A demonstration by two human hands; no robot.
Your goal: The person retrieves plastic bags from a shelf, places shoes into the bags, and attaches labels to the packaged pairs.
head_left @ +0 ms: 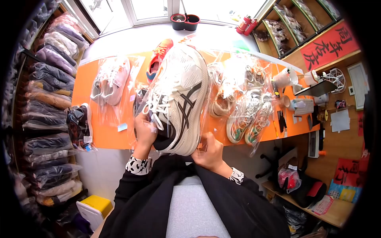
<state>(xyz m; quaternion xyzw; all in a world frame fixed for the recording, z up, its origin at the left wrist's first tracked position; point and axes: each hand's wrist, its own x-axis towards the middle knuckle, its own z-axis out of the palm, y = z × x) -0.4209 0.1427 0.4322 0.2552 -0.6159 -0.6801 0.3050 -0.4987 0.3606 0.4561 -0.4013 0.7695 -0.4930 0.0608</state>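
A cream sneaker (184,91) with black crossed stripes and white laces is held up before me, toe pointing away, heel towards me. Clear plastic film (204,137) shows around its sides. My left hand (145,131) is closed at the shoe's left side, beside the dark collar; its fingertips are partly hidden. At the heel's right side my right hand (209,151) is closed with bent fingers, pinching the film. Beyond the sneaker, a red shoe (160,53) lies on the orange table (107,137).
Bagged pale pink shoes (113,85) lie on the left of the table, several bagged sneakers (248,115) on the right. Folded bagged clothes (47,115) fill the left shelf. A white box with a yellow lid (97,204) stands low left. A black office chair (274,162) is at right.
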